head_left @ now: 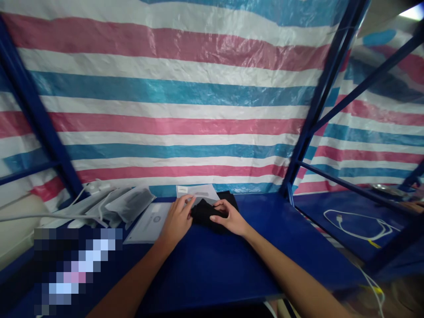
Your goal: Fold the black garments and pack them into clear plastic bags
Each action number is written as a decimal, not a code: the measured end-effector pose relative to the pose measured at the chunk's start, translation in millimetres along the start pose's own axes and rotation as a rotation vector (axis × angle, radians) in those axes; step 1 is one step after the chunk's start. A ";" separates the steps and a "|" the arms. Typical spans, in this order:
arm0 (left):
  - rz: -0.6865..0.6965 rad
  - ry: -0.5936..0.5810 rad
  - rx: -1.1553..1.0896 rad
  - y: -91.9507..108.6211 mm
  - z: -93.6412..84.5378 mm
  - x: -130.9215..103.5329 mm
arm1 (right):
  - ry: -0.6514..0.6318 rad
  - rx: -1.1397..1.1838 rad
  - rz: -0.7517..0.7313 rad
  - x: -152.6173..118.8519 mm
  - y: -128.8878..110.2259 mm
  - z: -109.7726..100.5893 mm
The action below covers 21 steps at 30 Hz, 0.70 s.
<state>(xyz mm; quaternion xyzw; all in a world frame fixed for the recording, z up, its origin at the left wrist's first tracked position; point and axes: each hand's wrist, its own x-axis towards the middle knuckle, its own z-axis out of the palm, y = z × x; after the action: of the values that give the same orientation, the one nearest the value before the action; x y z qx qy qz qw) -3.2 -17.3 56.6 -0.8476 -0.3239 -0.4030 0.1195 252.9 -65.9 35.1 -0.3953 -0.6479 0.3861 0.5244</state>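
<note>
A dark bundle of black cloth [207,214] lies on the blue tabletop [212,269], between my two hands. My left hand [179,218] is at its left side, fingers curled against the cloth's edge. From the right, my right hand [230,217] pinches the cloth between thumb and fingers. Behind the bundle is a translucent plastic bag [198,191] with a small white label, partly covered by the cloth and my left fingers. More black material [230,198] shows behind my right hand.
Several packed translucent bags [129,203] lie at the left, beside a flat printed bag [149,223] and a power strip [97,186]. Blue metal posts [300,145] frame the striped sheet [185,123]. A coiled white cable [361,225] rests on the right-hand surface.
</note>
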 end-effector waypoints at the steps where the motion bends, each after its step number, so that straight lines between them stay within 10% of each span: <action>1: 0.016 0.008 -0.012 5.7 0.5 0.7 | 0.062 0.024 0.021 2.1 4.4 0.7; 7: 0.095 -0.118 -0.184 44.1 5.2 -1.9 | 0.407 0.079 0.087 12.3 10.4 -6.4; 12: 0.077 -0.275 -0.547 49.0 -1.0 -4.1 | 0.437 0.054 0.084 11.6 1.7 -12.5; 17: -0.402 0.253 -0.510 18.8 -9.0 14.4 | 0.284 0.105 0.032 10.0 -4.4 -10.2; 21: -0.747 -0.019 -1.016 13.7 -8.7 21.1 | 0.106 0.180 0.006 8.2 -5.6 -5.5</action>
<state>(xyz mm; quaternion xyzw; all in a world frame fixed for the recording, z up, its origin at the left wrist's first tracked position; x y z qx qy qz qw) 10.2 -22.2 79.1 -0.6317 -0.3673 -0.5137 -0.4496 256.6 -60.1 44.1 -0.3684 -0.5808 0.4228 0.5901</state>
